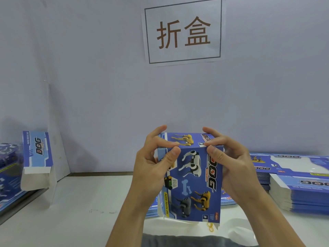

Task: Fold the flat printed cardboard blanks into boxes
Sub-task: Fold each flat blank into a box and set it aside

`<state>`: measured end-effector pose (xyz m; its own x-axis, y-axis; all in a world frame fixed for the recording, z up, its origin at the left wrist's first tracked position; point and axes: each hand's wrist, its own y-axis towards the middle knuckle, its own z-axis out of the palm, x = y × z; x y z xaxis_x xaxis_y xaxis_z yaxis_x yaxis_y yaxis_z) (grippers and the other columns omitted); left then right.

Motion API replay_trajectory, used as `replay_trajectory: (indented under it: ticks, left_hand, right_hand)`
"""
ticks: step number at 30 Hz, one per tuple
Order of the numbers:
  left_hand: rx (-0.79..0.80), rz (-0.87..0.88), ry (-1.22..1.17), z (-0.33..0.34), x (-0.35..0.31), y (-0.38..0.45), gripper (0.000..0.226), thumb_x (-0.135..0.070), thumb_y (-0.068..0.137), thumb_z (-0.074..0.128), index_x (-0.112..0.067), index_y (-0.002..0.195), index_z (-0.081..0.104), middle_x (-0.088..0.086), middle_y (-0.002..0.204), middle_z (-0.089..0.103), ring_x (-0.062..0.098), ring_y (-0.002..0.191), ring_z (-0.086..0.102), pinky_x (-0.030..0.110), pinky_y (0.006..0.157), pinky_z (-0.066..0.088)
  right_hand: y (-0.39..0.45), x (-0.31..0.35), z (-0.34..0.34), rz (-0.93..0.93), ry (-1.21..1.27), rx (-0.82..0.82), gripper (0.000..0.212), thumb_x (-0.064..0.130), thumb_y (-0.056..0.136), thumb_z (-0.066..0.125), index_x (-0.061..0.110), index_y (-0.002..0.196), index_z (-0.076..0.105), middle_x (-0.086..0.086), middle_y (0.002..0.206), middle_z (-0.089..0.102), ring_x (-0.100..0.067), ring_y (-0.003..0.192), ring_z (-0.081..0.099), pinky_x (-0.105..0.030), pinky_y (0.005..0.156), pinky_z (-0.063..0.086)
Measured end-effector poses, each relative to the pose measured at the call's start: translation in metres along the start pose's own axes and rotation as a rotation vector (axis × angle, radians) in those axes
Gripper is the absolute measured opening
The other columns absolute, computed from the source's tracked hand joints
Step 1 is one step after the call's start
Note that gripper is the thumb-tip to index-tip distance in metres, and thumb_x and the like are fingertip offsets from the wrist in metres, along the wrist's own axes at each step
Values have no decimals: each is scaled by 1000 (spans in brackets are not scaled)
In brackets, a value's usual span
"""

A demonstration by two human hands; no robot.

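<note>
The top flap could buckle or spring back open if the thumbs press unevenly on the fold; the untucked bottom end could also splay. The box [193, 177] is held upright above the near table [74, 207], centre of view; the left hand [151, 163] and right hand [229, 161] grip its upper corners, fingers curled over the top panel, thumbs pressed on the front face.

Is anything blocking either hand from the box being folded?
Nothing visible. The left hand and right hand both already pinch the top edge of the printed dog box, thumbs on its front face, fingers over the top flap.
</note>
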<state>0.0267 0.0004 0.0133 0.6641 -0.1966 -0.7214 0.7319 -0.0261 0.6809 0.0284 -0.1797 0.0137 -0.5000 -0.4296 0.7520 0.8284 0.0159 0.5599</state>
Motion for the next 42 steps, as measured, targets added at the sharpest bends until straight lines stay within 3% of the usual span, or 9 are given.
replay_trajectory:
  ticks: [9,13,17,21,24,30,37,39,42]
  left_hand:
    - [51,-51,177,-4,-6,2,30,-42,64,78,-34,91,67,-23,137,53,18,122,61,42,75,63]
    - [125,-59,269,-12,-10,5,56,-37,68,80,-45,118,57,-5,134,57,20,114,66,30,72,62]
    - [167,-33,589,-20,-15,6,80,-60,59,78,-55,131,43,-18,139,49,8,127,52,6,89,46]
    - [331,-108,583,-11,-18,6,102,-64,55,85,-56,141,31,-22,139,46,10,122,58,36,93,58]
    - [413,-70,548,-2,-14,5,104,-51,58,85,-43,146,30,-19,129,58,9,113,64,32,90,58]
    - [77,-161,419,-11,9,5,66,-69,64,75,-50,121,47,-22,98,69,6,83,71,21,65,58]
    - [-611,-509,-280,-27,37,11,89,-68,58,74,-22,131,53,12,113,72,29,91,74,41,70,61]
    - [-652,-541,-364,-28,38,10,85,-67,64,71,-19,133,56,14,112,73,27,84,76,39,60,60]
    - [-502,-557,-379,-24,40,5,67,-59,76,68,-20,130,63,14,113,73,34,97,73,48,77,61]
  right_hand:
    - [1,2,4,-69,-123,-48,17,28,68,75,25,84,77,9,127,65,-33,107,69,-40,67,62]
    - [2,11,8,-150,-222,11,43,27,71,82,35,111,68,14,119,69,-27,102,72,-38,68,62]
    - [0,28,8,-271,-446,90,57,21,71,83,39,121,60,23,108,70,-14,100,72,-29,75,61]
    - [-4,42,15,-229,-599,282,76,11,69,81,48,128,52,15,117,68,-17,105,70,-33,79,61]
    - [-7,39,26,-171,-687,366,85,10,69,86,54,132,48,8,117,65,-17,102,69,-30,80,60]
    - [-5,28,34,-319,-786,204,62,19,83,79,50,128,50,29,134,54,0,126,54,-18,98,45]
    - [2,16,28,-185,-926,-43,16,30,90,67,39,103,65,9,95,62,-11,84,62,-24,71,51]
    - [3,12,26,25,-918,-86,28,51,89,61,38,114,60,9,99,63,-10,85,64,-26,70,51]
    - [2,3,26,224,-845,-118,84,80,70,51,36,140,37,9,115,63,-14,104,63,-33,84,48]
